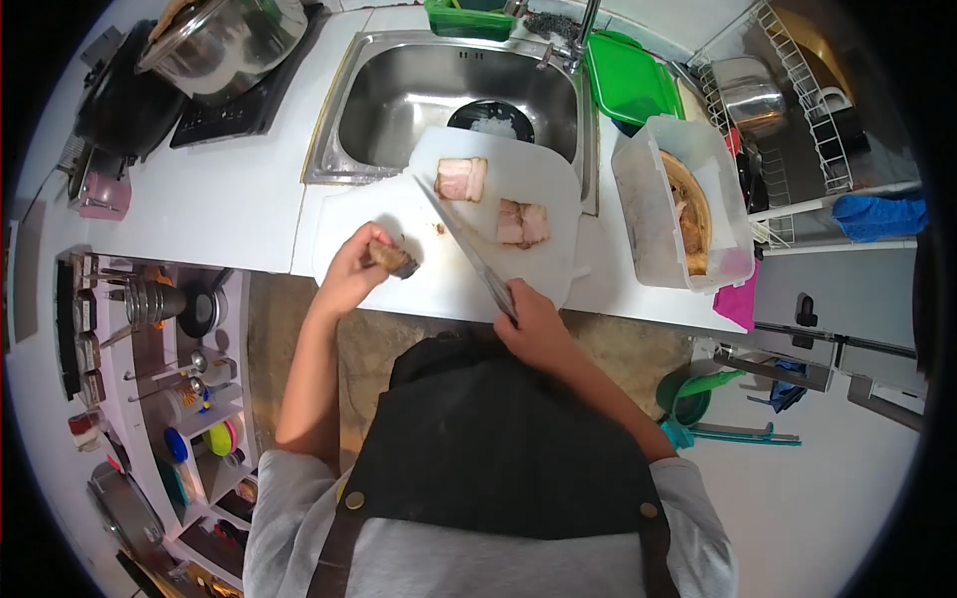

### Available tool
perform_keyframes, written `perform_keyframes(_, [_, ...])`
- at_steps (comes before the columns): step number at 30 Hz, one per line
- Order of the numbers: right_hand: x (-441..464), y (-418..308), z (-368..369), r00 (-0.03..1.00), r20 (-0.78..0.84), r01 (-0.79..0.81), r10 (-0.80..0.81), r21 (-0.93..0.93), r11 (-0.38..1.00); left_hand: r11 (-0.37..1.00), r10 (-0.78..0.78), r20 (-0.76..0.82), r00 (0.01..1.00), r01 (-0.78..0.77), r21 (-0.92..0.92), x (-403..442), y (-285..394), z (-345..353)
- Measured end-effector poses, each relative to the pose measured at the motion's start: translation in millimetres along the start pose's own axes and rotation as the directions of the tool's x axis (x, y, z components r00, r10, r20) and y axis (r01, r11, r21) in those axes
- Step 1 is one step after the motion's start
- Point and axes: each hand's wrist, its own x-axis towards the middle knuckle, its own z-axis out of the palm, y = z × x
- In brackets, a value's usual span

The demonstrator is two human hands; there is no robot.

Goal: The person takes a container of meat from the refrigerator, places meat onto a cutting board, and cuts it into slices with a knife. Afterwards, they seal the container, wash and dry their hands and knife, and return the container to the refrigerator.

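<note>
My left hand (pixel 354 267) pinches a small browned piece of meat (pixel 393 259) above the left part of a white cutting board (pixel 349 224). In my right hand (pixel 530 324) is the handle of a long knife (pixel 464 239), its blade slanting up and left over the board. Two pale pink slabs of meat lie on a second white board partly over the sink: one slab (pixel 462 179) beside the knife tip, the other (pixel 523 222) to the right of the blade. Small brown crumbs lie near the blade.
Behind the boards is a steel sink (pixel 399 90) holding a black bowl (pixel 490 118). At the right stand a clear plastic bin (pixel 648 219) with meat inside and a green lid (pixel 633 80). A large pot (pixel 227 50) sits on the cooktop (pixel 224 120) at the left.
</note>
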Motion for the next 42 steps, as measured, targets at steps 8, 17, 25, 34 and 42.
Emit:
perform_keyframes(8, [-4, 9, 9, 0.994, 0.097, -0.057, 0.057, -0.004, 0.998, 0.948, 0.239, -0.22, 0.946, -0.177, 0.265, 5, -22, 28])
perform_keyframes(17, [-1, 6, 15, 0.981, 0.193, 0.02, -0.004, -0.082, 0.996, 0.851, 0.507, -0.572, 0.645, -0.267, 0.453, -7, -37, 67])
perform_keyframes(25, [-15, 0, 21, 0.973, 0.224, -0.023, 0.058, -0.158, 0.987, 0.936, 0.341, -0.75, 0.566, -0.129, 0.328, -7, -32, 87])
perform_keyframes(34, [-28, -32, 11, 0.977, 0.209, -0.012, 0.046, -0.161, 0.987, 0.912, 0.392, -0.791, 0.47, -0.082, 0.403, 2, -46, 94])
perform_keyframes(42, [-38, -42, 9, 0.952, 0.289, 0.009, 0.102, -0.358, 0.934, 0.942, 0.332, -0.817, 0.472, -0.125, 0.31, 2, -51, 92])
